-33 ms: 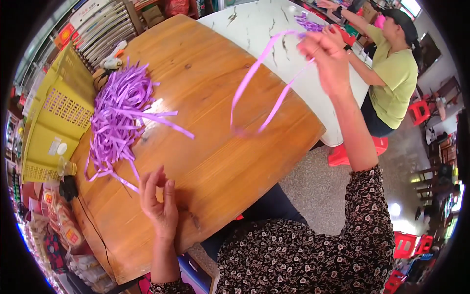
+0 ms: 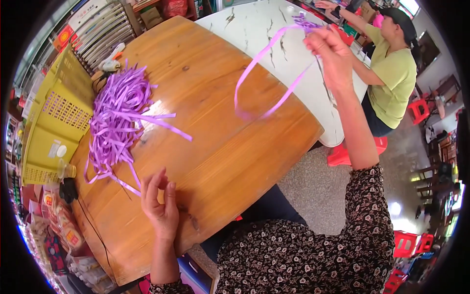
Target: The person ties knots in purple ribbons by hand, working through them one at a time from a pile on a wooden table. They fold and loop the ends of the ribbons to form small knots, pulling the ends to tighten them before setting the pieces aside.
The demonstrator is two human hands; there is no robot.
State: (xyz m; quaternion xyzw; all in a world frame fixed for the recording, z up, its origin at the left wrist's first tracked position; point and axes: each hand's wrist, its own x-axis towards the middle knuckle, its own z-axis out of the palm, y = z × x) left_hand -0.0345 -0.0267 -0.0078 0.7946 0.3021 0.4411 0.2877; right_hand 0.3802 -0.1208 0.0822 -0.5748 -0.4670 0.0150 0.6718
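Observation:
Raised over the white table at upper right, my right hand [image 2: 334, 59] is closed, pinching a light purple ribbon [image 2: 259, 58]. The ribbon hangs in a wide loop to the left, over the edge of the wooden table [image 2: 215, 161]; its lowest part is slightly blurred. My left hand [image 2: 160, 208] is held near the wooden table's front edge with loosely bent fingers, thumb apart, and nothing in it. Just left of its fingers lies the end of a strand from a large tangled pile of purple ribbons [image 2: 120, 105].
A yellow plastic basket [image 2: 54, 132] stands left of the pile, with a small clear cup [image 2: 67, 169] near its base. A glue gun [image 2: 110, 64] lies behind. Another person in a yellow-green shirt [image 2: 394, 68] sits at the white marbled table [image 2: 254, 19], which bears more purple ribbons [image 2: 304, 20].
My right hand has shifted slightly right, and the ribbon loop has risen a little with it. My left hand stays nearly in place.

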